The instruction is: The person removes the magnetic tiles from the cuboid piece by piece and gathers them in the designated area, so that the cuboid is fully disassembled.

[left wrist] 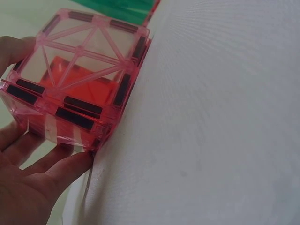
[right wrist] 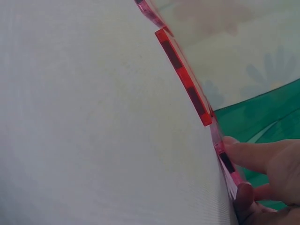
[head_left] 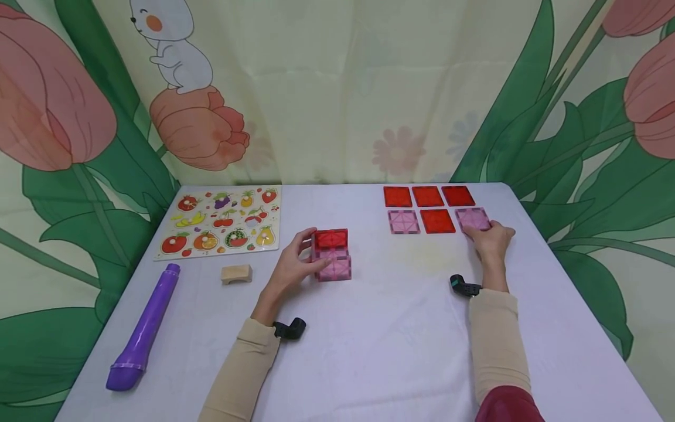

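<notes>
My left hand (head_left: 289, 265) grips a small box of pink and red magnetic tiles (head_left: 337, 270) at its left side, thumb toward the front and fingers behind. In the left wrist view the pink tile face (left wrist: 79, 48) shows a ribbed pattern, with a red tile (left wrist: 83, 82) seen through it. My right hand (head_left: 491, 241) pinches a pink magnetic tile (head_left: 473, 217) by its near right corner. Left of that tile lie a red tile (head_left: 437, 221) and another pink tile (head_left: 404, 222). Three red tiles (head_left: 428, 196) form the row behind.
At the back left lies a fruit puzzle board (head_left: 242, 235). A wooden arch block (head_left: 236, 274) sits in front of it, and a purple toy microphone (head_left: 143, 328) lies along the left side. A printed curtain (head_left: 327, 105) hangs behind the white table (head_left: 390, 351).
</notes>
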`<control>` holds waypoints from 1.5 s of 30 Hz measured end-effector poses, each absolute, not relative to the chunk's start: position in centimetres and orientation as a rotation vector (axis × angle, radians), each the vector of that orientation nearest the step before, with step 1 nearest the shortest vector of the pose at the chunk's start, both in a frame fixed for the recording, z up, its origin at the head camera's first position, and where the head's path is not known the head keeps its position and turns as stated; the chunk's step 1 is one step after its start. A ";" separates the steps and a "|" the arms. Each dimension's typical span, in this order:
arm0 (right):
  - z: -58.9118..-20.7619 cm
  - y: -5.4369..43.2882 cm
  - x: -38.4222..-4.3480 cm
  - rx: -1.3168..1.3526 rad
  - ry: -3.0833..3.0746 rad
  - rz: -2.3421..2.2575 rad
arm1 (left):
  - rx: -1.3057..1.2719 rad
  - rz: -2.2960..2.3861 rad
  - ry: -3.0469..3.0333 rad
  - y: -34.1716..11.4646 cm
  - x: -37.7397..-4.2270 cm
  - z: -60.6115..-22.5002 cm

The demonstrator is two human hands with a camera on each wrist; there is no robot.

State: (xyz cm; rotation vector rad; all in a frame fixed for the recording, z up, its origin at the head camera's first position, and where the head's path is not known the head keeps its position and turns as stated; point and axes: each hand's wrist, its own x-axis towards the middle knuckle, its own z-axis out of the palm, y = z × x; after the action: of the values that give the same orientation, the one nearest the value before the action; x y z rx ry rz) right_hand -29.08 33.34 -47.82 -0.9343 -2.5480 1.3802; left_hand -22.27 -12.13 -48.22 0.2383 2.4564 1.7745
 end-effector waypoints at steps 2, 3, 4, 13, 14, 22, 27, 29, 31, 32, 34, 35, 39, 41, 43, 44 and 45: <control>-47.8 33.3 -29.1 -0.922 -2.549 1.376 | 0.237 1.776 2.459 -12.1 -22.3 -48.3; -47.7 33.2 -29.1 -0.919 -2.552 1.369 | 0.235 1.776 2.460 -12.1 -22.3 -48.3; -47.7 33.1 -29.1 -0.915 -2.552 1.363 | 0.234 1.776 2.462 -12.1 -22.3 -48.2; -47.9 33.1 -28.9 -0.886 -2.568 1.315 | 0.224 1.774 2.460 -12.1 -22.3 -48.2; -47.8 33.1 -28.9 -0.885 -2.569 1.315 | 0.219 1.773 2.460 -12.1 -22.3 -48.2; -47.7 33.1 -28.9 -0.904 -2.553 1.342 | 0.213 1.754 2.471 -12.1 -22.4 -48.3; -47.4 33.2 -29.0 -0.932 -2.521 1.380 | 0.205 1.763 2.464 -12.1 -22.3 -48.1; -47.1 33.2 -29.0 -0.930 -2.515 1.387 | 0.206 1.767 2.458 -12.1 -22.3 -48.1; -46.8 33.1 -28.9 -0.918 -2.508 1.382 | 0.211 1.766 2.456 -12.1 -22.3 -48.1; -46.6 33.0 -28.8 -0.911 -2.502 1.380 | 0.215 1.764 2.455 -12.0 -22.3 -48.1; -46.1 32.9 -28.7 -0.895 -2.501 1.371 | 0.221 1.763 2.453 -12.0 -22.3 -48.1; -46.0 32.8 -28.7 -0.887 -2.502 1.366 | 0.221 1.762 2.454 -12.0 -22.3 -48.1; -45.3 32.4 -28.6 -0.861 -2.509 1.368 | 0.242 1.772 2.469 -12.0 -22.2 -48.1; -45.0 32.1 -28.6 -0.852 -2.511 1.371 | 0.251 1.786 2.471 -12.0 -22.2 -48.2; -44.9 31.8 -28.6 -0.853 -2.511 1.370 | 0.256 1.807 2.461 -12.1 -22.1 -48.2; -44.7 31.6 -28.6 -0.852 -2.511 1.370 | 0.253 1.816 2.454 -12.1 -22.1 -48.2; -44.7 31.5 -28.7 -0.850 -2.508 1.371 | 0.248 1.824 2.443 -12.1 -22.0 -48.2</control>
State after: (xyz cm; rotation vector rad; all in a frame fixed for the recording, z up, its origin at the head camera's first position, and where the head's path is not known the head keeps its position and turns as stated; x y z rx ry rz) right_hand -28.66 31.47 -44.67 -0.8500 -2.5078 1.3706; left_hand -22.04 -12.08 -48.24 0.2482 2.4432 1.8243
